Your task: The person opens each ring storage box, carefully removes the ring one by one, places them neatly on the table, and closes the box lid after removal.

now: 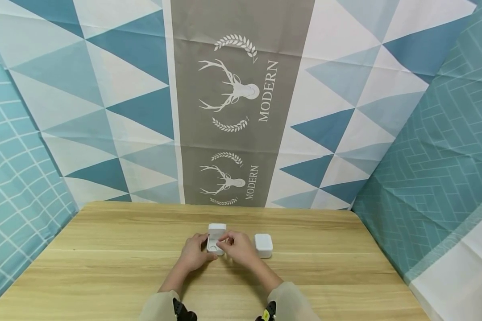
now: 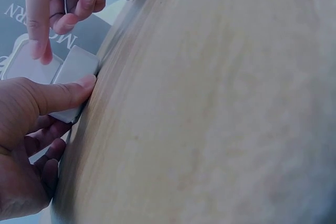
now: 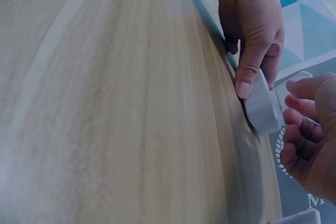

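A small white ring box [image 1: 216, 228] stands on the wooden table with its lid raised. In its base a small round outline [image 1: 213, 247] shows, perhaps a ring, too small to be sure. My left hand [image 1: 193, 254] grips the base from the left, its thumb [image 2: 73, 94] pressed on the front side. Over the box's right side is my right hand [image 1: 239, 248], thumb and index fingertips close together in front of the lid. Whether they pinch anything is hidden. Thin silvery lines [image 2: 65, 4] show at the right hand's bent fingers in the left wrist view.
A second white box [image 1: 263, 244], closed, stands just right of the right hand. The wooden table [image 1: 325, 267] reaches back to a patterned cloth wall [image 1: 241, 178]. Blue tiled-pattern cloths [image 1: 20, 178] hang at the sides.
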A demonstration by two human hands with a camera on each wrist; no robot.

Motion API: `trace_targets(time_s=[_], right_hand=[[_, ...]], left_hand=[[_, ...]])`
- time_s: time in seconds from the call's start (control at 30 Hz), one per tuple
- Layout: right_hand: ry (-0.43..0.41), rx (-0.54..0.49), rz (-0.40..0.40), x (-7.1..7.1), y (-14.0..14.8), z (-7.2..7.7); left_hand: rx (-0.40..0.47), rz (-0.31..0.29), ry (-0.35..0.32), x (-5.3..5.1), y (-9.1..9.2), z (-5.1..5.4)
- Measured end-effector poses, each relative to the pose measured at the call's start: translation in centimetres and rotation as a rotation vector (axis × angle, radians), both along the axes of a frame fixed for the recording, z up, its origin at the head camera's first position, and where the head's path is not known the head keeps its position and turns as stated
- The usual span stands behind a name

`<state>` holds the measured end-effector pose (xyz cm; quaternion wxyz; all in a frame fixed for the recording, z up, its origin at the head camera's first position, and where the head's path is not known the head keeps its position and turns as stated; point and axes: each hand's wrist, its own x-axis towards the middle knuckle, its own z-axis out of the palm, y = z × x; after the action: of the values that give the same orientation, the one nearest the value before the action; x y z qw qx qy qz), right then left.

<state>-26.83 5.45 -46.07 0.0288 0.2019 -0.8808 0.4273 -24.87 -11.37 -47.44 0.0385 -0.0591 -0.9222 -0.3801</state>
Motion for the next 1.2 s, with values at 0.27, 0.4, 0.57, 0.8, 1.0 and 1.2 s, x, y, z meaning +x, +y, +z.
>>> trace_targets(time_s=[0.27,0.4,0.57,0.8,1.0,1.2], right_hand=[[-0.013,0.015,0.018,-0.2,-0.3,-0.3],[-0.022,0.036,0.021,-0.3,-0.4,-0.5],[-0.031,0.053,0.021,-0.3,-0.5,-0.7],[-0.002,0.091,0.007,-0.4,-0.8,-0.9],[-0.004,0.090,0.007,-0.6,-1.0,-0.9],[-0.005,0.092,0.005,-0.8,-1.2,-1.0]], left_hand=[[-0.007,0.002,0.010,-0.1,0.0,-0.2],[0.002,0.001,0.010,-0.1,0.0,-0.2],[0.009,0.004,0.012,-0.1,0.0,-0.3],[0.006,0.003,0.011,-0.1,0.0,-0.4],[0.022,0.005,0.009,-0.1,0.0,-0.3],[0.029,0.004,0.016,-0.1,-0.1,-0.2]])
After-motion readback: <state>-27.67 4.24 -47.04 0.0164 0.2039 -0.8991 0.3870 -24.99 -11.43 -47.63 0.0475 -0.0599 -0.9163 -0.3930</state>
